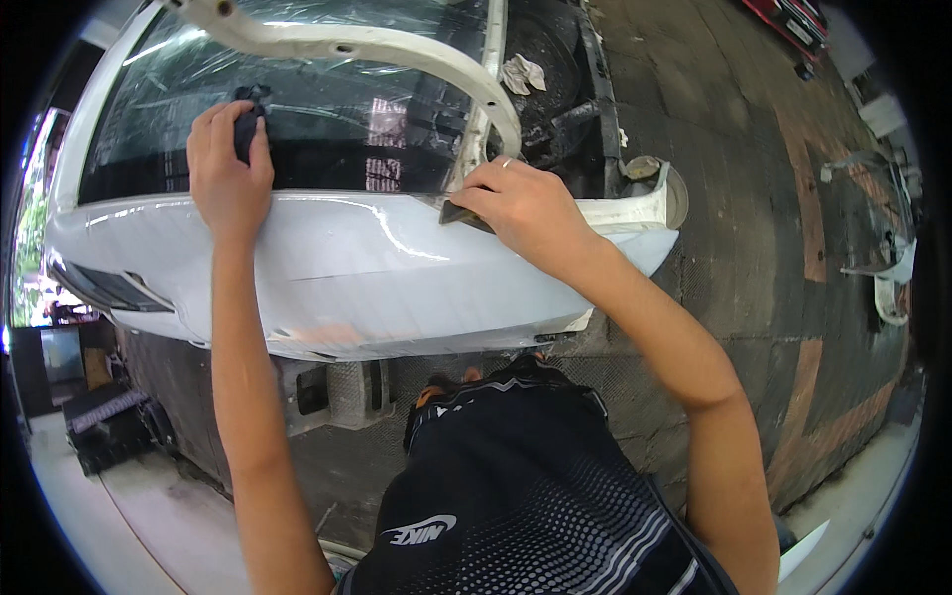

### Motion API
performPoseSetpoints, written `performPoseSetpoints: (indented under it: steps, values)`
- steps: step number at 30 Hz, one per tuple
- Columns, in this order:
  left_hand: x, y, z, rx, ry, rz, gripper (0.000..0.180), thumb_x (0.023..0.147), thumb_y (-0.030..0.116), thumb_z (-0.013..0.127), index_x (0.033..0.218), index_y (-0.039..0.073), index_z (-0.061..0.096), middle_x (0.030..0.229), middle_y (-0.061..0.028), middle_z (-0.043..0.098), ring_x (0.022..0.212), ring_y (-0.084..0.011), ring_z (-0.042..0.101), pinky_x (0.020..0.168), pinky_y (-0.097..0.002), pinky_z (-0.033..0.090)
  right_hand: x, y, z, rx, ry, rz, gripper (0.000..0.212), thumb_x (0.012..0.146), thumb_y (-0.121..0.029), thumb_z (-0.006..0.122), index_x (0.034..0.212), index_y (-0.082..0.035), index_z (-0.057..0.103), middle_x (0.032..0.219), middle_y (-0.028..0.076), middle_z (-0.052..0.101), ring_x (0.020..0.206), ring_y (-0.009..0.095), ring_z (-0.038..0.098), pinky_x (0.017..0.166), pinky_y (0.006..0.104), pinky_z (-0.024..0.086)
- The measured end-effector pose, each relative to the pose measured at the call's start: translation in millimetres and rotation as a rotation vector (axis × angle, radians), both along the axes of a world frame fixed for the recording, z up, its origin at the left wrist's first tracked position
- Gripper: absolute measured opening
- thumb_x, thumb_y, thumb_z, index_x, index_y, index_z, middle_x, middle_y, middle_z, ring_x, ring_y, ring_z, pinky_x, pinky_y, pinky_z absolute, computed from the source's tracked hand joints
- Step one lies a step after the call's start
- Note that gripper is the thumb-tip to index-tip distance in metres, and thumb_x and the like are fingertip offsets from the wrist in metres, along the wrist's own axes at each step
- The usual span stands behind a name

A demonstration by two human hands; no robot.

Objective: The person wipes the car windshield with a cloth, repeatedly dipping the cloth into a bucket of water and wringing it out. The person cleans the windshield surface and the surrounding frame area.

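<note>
The left hand (228,177) grasps a small, crumpled black piece (246,137), perhaps cloth, between thumb and fingers over the dark, glossy window glass (317,129); whether it touches the glass is hard to tell. The right hand (528,206) grips a thin, flat dark sheet (456,213), which pokes out left of the fingers at the upper edge of the white painted car panel (377,253). A curved white bar (397,52) ends just beyond that hand.
</note>
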State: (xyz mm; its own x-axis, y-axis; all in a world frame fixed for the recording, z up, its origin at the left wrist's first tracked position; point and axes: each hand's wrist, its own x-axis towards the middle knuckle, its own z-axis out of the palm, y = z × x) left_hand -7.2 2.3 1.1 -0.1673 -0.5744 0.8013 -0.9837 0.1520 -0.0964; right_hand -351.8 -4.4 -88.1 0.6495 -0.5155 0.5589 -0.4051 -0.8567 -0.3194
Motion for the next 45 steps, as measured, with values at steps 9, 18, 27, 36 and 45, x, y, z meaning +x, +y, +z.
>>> performPoseSetpoints:
  steps: [9,18,27,36,45]
  values:
    - [-1.5,2.4,-4.4,-0.027,0.042,0.01,0.026,0.091,0.011,0.076,0.116,0.013,0.071,0.121,-0.0047,0.068,0.108,-0.0297,0.066,0.09,-0.0412,0.055,0.3,-24.5,11.8,-0.167,0.133,0.227,0.016,0.082,-0.002,0.07,0.097,-0.003,0.076,0.095,0.005,0.068,0.087,0.024,0.07,0.074,0.0353,0.061]
    - [2.0,0.9,-6.5,-0.019,0.025,0.028,0.028,0.09,0.01,0.076,0.117,0.014,0.071,0.121,-0.0041,0.068,0.11,-0.0291,0.067,0.091,-0.0407,0.055,6.9,-32.1,21.3,0.003,0.265,0.146,0.014,0.081,-0.002,0.075,0.094,-0.003,0.076,0.088,0.009,0.065,0.078,0.028,0.07,0.07,0.0414,0.06]
    - [0.5,0.5,-5.5,-0.024,0.016,0.025,0.023,0.091,0.011,0.076,0.114,0.014,0.072,0.121,-0.0048,0.07,0.11,-0.0298,0.067,0.094,-0.0404,0.054,3.7,-22.2,20.9,0.102,0.2,0.102,0.01,0.081,-0.006,0.072,0.091,-0.004,0.072,0.091,0.011,0.066,0.083,0.032,0.073,0.072,0.0449,0.06]
    - [2.0,-1.8,-3.9,-0.012,-0.024,0.015,0.022,0.092,0.011,0.076,0.114,0.01,0.072,0.119,-0.0079,0.07,0.11,-0.0311,0.067,0.096,-0.0408,0.053,16.5,-22.8,1.1,0.089,-0.002,0.132,0.017,0.079,-0.004,0.079,0.096,-0.006,0.076,0.095,0.007,0.07,0.087,0.03,0.071,0.077,0.0421,0.06]
    - [3.3,-2.1,-4.1,-0.001,-0.043,0.012,0.022,0.092,0.011,0.076,0.114,0.009,0.071,0.119,-0.0093,0.071,0.112,-0.032,0.067,0.099,-0.0418,0.052,10.1,-25.4,4.9,0.11,0.042,0.101,0.013,0.081,-0.009,0.078,0.093,-0.005,0.076,0.089,0.01,0.068,0.088,0.032,0.07,0.077,0.0422,0.059]
